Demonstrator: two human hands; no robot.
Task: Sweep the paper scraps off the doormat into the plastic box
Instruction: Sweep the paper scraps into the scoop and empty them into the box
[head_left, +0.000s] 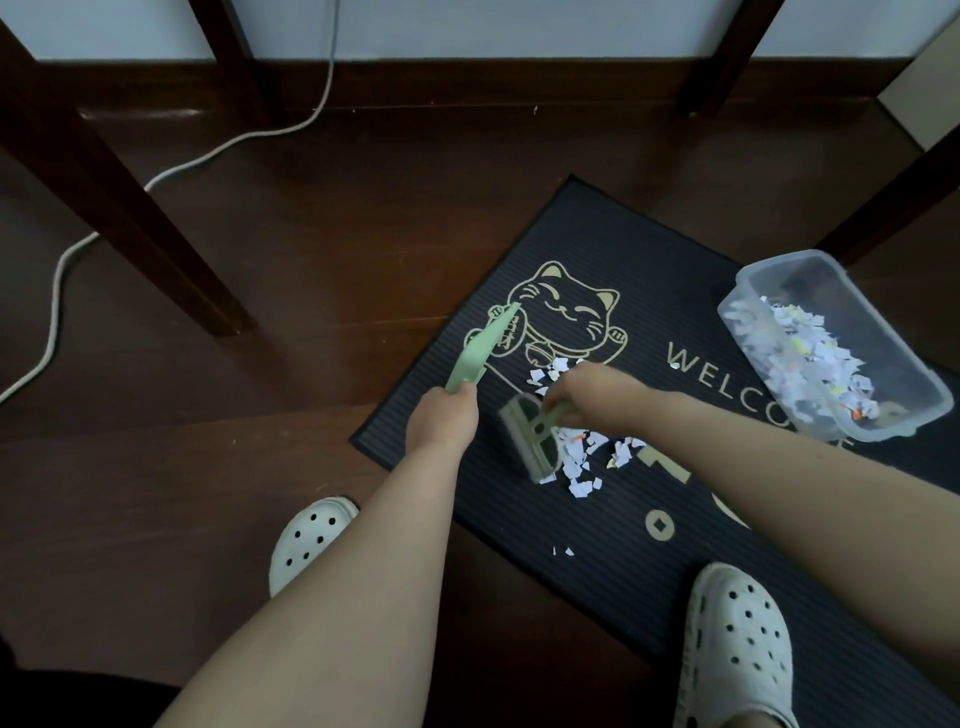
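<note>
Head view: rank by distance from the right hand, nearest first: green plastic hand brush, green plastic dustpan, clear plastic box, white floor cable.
From the right hand:
1. Green plastic hand brush: gripped in it.
2. Green plastic dustpan: just left, held by the left hand.
3. Clear plastic box: right, on the doormat.
4. White floor cable: far left.

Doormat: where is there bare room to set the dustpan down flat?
Bare: the far corner of the doormat, between the cat print and the plastic box; also the near strip between the stray scraps and the right shoe. Crowded: the middle, where paper scraps lie round the brush in the right hand, beside the dustpan in the left hand.
</note>
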